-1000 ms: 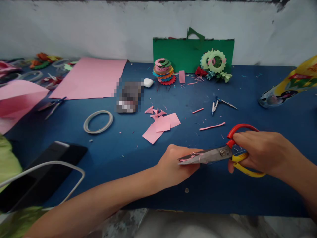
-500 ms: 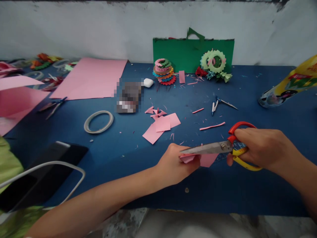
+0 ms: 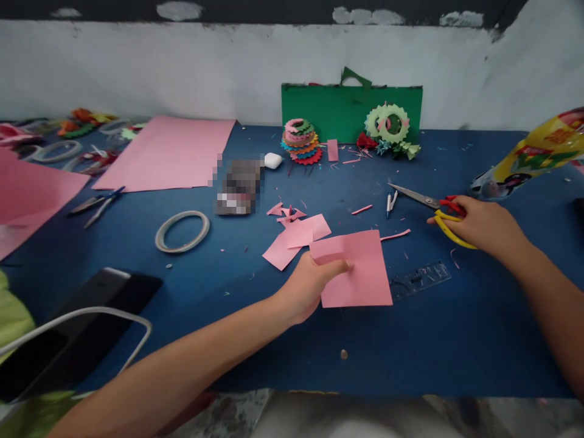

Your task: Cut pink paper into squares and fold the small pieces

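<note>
A roughly square sheet of pink paper (image 3: 365,267) is pinched in my left hand (image 3: 308,286), the thumb lying over its face. My right hand (image 3: 486,225) grips the scissors (image 3: 429,201) by their red and yellow handles, blades nearly closed and pointing away to the left, apart from the paper. Just right of the pink sheet a clear ruler (image 3: 424,280) lies flat, its left end behind the sheet. Cut pink pieces (image 3: 283,246) and folded pink scraps (image 3: 286,213) rest beyond my left hand.
A tape roll (image 3: 182,231), a phone (image 3: 100,322) with a white cable (image 3: 91,310), and a large pink sheet (image 3: 168,152) lie leftward. At the back stand a green board (image 3: 337,109) and stacked paper rings (image 3: 301,143). A compass (image 3: 390,204) and a yellow packet (image 3: 533,152) are rightward.
The scissors have moved away from the paper, forward and right, with my right hand. My left hand now shows the pink sheet spread flat. The ruler has come into clearer view.
</note>
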Demonstrator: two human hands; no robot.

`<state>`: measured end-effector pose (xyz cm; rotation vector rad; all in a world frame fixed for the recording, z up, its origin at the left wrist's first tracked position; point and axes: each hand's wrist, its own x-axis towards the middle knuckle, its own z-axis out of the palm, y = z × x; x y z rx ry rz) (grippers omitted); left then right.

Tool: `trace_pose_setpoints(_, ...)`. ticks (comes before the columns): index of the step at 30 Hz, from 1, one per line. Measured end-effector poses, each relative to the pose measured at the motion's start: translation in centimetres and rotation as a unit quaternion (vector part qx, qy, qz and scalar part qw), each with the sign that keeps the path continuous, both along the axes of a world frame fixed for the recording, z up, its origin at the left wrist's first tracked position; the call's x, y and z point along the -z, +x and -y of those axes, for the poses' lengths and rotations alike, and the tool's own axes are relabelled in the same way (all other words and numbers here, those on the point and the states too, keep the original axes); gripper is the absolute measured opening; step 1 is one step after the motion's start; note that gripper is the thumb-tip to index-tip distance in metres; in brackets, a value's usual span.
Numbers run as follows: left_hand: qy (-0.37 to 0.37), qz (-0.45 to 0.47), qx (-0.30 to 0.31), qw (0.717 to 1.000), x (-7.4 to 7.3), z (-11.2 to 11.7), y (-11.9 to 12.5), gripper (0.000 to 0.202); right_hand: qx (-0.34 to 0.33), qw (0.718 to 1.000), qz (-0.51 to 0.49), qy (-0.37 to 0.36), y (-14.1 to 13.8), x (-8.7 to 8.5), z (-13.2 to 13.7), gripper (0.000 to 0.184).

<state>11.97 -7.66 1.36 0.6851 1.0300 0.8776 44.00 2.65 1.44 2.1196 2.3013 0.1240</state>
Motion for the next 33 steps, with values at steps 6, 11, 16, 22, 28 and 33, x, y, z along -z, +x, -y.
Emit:
trace_pose_setpoints(6, 0.025, -0.01, -0.01, 1.0, 0.3, -0.1, -0.1, 0.024, -0.091, 0.995, -0.041, 0.024, 1.1, 1.2, -0.4, 0.055)
trace_pose_setpoints(11, 0.179, -0.126, 0.019, 0.976, 0.4, 0.0, -0.5, 0.024, -0.1, 0.993, -0.061, 0.008, 1.2, 1.4, -0.5, 0.05)
trace_pose_setpoints(16, 0.36, -0.233, 0.102, 0.898, 0.2, -0.1, -1.1, 0.023, -0.114, 0.99, -0.085, 0.008, 1.0, 1.6, -0.5, 0.048)
trace_pose_setpoints(22, 0.381, -0.251, 0.119, 0.882, 1.2, -1.0, -1.1, 0.025, -0.085, 0.993, -0.076, 0.006, 1.2, 2.7, -1.1, 0.05)
trace_pose_setpoints(28, 0.365, -0.246, 0.079, 0.895, 1.2, -1.4, -0.9, 0.021, -0.092, 0.993, -0.07, 0.01, 1.6, 3.2, -1.4, 0.047)
trace_pose_setpoints(33, 0.334, -0.237, -0.056, 0.91, 0.7, -2.3, -2.2, 0.012, -0.109, 0.989, -0.044, 0.088, -0.7, 1.4, 0.6, 0.047)
